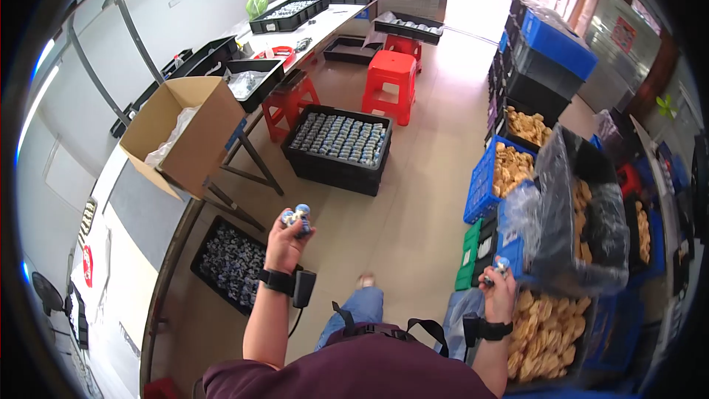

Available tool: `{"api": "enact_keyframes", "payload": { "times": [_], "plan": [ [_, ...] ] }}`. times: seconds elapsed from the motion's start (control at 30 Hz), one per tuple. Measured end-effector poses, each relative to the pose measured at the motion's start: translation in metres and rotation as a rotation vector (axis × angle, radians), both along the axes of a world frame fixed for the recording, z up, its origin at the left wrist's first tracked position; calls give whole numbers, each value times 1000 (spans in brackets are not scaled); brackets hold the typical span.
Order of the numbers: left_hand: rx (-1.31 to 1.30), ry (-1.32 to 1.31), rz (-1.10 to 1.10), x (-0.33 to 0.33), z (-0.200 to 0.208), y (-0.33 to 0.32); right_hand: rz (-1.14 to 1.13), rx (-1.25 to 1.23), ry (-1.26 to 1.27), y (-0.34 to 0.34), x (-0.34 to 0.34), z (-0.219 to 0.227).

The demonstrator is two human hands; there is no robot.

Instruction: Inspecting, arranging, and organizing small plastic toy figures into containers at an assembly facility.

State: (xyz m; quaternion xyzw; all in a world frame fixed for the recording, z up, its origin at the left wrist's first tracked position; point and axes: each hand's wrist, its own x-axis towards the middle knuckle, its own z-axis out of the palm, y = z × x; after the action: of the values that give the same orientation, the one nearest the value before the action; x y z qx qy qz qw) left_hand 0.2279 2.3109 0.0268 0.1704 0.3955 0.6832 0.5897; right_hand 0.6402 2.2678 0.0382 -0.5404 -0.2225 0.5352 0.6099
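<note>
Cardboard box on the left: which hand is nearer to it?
Left. The left hand, holding small figures, is below and to the right of the cardboard box in the picture; the right hand is much farther right and lower.

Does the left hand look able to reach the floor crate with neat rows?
Probably, with a step and bend: the black crate is open on top, though the left hand holds small pieces.

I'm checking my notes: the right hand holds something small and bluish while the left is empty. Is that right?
The left hand isn't empty: the head view shows it holding small blue-topped items. The right hand is as you say.
</note>
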Motion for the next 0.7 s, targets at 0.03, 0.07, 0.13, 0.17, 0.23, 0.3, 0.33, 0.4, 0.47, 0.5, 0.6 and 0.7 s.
{"api": "enact_keyframes", "payload": {
  "times": [0.03,0.07,0.13,0.17,0.23,0.3,0.33,0.4,0.47,0.5,0.6,0.7],
  "plan": [
    [-22,-1,11,-7,-11,24,26,12,5,35,0,-4],
    [-43,-3,23,-13,-25,48,53,24,10,68,1,-9],
    [-32,10,74,-18,-32,102,69,20,8,134,2,-13],
    [-17,25,109,-18,-36,133,62,13,11,165,3,-16],
    [14,33,167,-13,-36,201,83,-4,-8,225,20,-26],
    [78,23,143,-1,-29,278,50,-28,-23,280,43,-32],
    [102,2,145,8,-21,314,13,-18,-13,305,53,-31],
    [91,-16,170,19,-16,381,-28,-31,-28,356,71,-27],
    [81,-96,185,22,-15,434,-8,-43,-45,407,88,-32],
    [108,-126,177,28,-9,457,-6,-60,-47,431,98,-35],
    [196,-205,125,41,-14,530,-15,-131,-73,511,133,-57],
    [213,-217,173,52,-28,600,-5,-117,-136,600,175,-83]
  ]
}}
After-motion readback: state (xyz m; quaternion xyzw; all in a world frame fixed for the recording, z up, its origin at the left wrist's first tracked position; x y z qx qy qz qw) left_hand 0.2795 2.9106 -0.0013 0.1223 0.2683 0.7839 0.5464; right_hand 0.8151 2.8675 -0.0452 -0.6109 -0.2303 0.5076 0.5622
